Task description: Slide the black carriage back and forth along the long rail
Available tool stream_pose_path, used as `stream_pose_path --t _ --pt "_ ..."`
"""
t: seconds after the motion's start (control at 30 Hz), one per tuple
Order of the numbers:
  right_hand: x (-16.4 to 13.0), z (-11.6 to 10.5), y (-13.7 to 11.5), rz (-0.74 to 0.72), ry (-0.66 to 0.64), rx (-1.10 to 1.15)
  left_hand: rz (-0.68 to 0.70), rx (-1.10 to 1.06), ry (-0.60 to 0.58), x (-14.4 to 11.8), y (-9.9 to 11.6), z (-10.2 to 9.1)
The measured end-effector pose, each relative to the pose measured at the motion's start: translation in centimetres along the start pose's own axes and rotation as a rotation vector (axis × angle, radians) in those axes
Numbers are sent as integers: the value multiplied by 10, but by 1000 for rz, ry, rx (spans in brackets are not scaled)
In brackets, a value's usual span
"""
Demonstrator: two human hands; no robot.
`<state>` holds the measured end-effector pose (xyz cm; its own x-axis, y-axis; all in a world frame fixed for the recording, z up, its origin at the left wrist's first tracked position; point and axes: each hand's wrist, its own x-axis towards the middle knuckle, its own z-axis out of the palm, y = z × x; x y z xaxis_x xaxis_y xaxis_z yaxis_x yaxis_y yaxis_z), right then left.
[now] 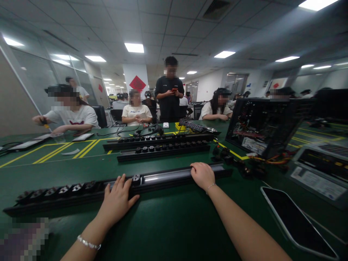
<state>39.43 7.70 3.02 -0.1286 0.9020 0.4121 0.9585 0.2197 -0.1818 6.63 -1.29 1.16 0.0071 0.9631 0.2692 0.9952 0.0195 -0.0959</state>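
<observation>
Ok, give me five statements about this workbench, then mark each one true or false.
1. The left hand touches the nearest socket strip. True.
2. The right hand holds the smartphone. False: the smartphone lies on the table; that hand is on the strip.
3. Sockets fill that strip's whole length. False: much of its right half is bare.
4. Bracelets circle both wrists. True.
5. The open-sided computer case stands beyond the smartphone. True.
</observation>
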Motion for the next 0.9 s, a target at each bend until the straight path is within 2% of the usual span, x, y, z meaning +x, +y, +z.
stream_pose_path --t 0.23,0.9 --pt "0 -1 0 1 -5 7 -11 -47 -49 1 -1 -4" --pt "1 2 2 -6 0 -9 -16 -52 -81 2 2 -8"
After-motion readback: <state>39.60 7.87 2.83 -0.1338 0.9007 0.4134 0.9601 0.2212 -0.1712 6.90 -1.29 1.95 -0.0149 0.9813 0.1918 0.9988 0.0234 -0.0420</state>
